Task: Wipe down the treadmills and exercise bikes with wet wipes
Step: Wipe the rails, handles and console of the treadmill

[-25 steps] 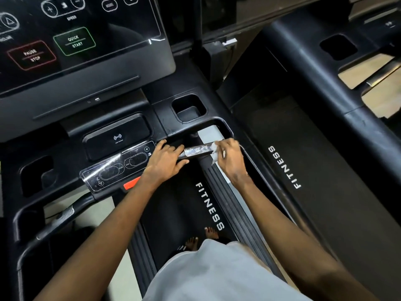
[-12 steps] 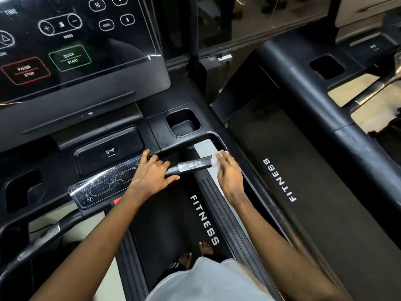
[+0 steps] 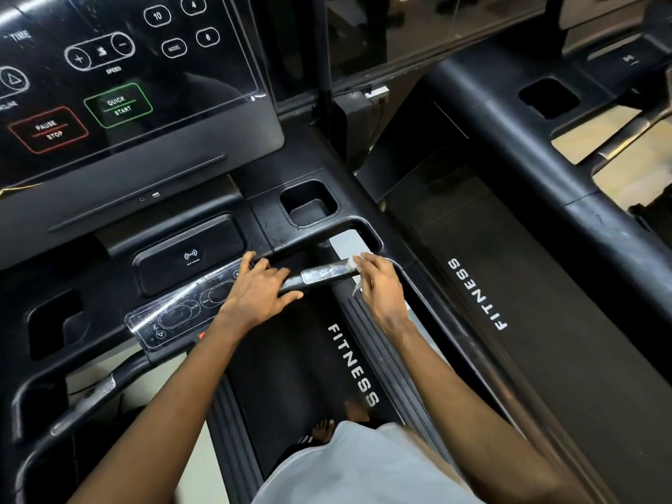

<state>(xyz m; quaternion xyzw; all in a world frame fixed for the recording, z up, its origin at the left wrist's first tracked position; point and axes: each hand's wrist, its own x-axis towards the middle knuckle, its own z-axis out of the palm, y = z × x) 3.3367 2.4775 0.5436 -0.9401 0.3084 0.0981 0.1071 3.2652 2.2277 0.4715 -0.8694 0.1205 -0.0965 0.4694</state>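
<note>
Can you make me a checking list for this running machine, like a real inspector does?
Surface: black treadmill belt printed with FITNESS.
Job's things: white wet wipe at the right end of the silver handlebar grip.
Clutter: nothing seen.
Hands: left hand rests on the handlebar grip; right hand pinches the wet wipe against it.
Cables: thin wire hanging behind the console.
Surroundings: touch screen above, cup holder beside it, second treadmill on the right.
</note>
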